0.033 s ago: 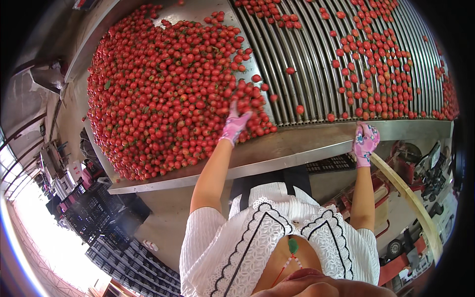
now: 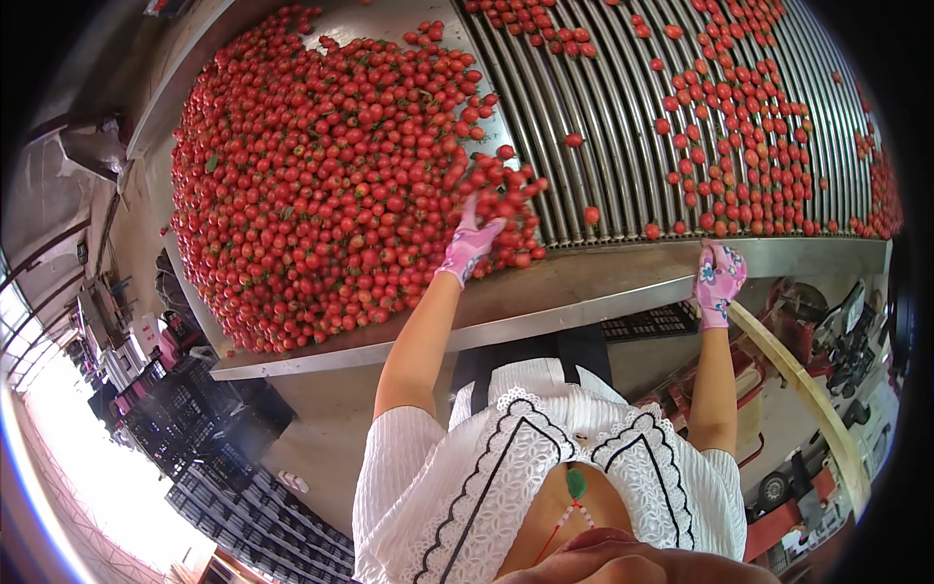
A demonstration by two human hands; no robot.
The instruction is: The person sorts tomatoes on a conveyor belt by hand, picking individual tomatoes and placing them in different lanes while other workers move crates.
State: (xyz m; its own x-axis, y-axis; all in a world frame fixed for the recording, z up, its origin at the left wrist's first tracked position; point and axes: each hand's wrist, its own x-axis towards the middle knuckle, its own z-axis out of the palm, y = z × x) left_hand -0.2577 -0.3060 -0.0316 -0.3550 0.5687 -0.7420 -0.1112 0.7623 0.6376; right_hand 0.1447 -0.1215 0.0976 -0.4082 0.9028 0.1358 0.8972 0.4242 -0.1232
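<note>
A wide heap of small red tomatoes (image 2: pixel 321 185) lies on a metal table. My left hand (image 2: pixel 469 248), in a pink glove, reaches into the right side of the heap with fingers spread. Some tomatoes ahead of it are blurred by motion, and part of its fingers is hidden among them. My right hand (image 2: pixel 720 280), in a pink flowered glove, is curled over the metal edge (image 2: pixel 808 248) of the roller bed. To the right of the heap run the steel rollers (image 2: pixel 603 127), with scattered tomatoes (image 2: pixel 739 161) on them.
Black crates (image 2: pixel 253 516) stand stacked on the floor at lower left. Below the right end of the table are a pale curved beam (image 2: pixel 803 384) and a wheeled machine (image 2: pixel 775 487). A metal front ledge (image 2: pixel 506 302) runs between me and the tomatoes.
My left hand has shifted slightly to the right, and the tomatoes ahead of it have moved toward the rollers. My right hand stays in place.
</note>
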